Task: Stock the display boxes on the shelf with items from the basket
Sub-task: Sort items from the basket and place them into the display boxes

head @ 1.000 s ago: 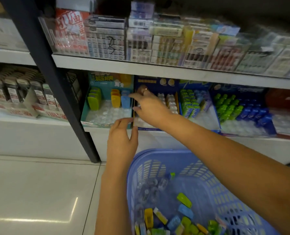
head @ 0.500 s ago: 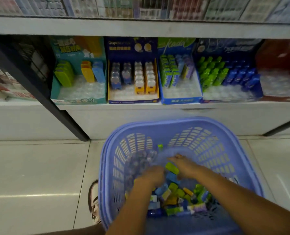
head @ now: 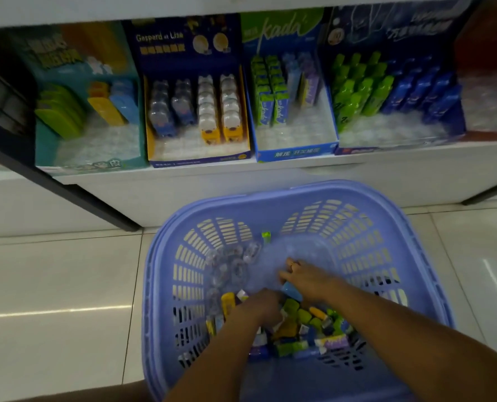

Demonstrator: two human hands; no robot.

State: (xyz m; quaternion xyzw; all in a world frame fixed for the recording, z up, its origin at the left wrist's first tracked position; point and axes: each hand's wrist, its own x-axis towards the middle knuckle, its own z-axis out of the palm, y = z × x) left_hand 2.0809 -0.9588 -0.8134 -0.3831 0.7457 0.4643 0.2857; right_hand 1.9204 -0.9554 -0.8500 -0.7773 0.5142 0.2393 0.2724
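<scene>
Head view, looking down at shelf (head: pixel 241 181) and floor. Display boxes, left to right: teal box (head: pixel 90 158), a few green, yellow and blue pieces at the back, front rows bare; navy box (head: pixel 198 161), four columns filled most of the way forward; blue box (head: pixel 296 153), stock at the back only; dark blue box (head: pixel 401 143), green and blue bottles, front rows bare. All four have open slots. Lilac basket (head: pixel 166 256) sits on the floor just in front of the shelf, with clear capsules (head: pixel 230 268) on its left and a pile of loose coloured items (head: pixel 299 323) towards the near side. Left hand (head: pixel 263 304) is down in the pile with its fingers buried, so I cannot tell whether it grasps anything. Right hand (head: pixel 305 278) lies just beside it, fingers reaching forward over the basket floor and a blue piece (head: pixel 292 291) touching its underside; whether it is gripped I cannot tell. Step in hand, as judged: picking stock out of the basket. Next move calls for a firm hold on one item, a lift clear of the rim, then matching it to its box and seating it in a free front slot.
</scene>
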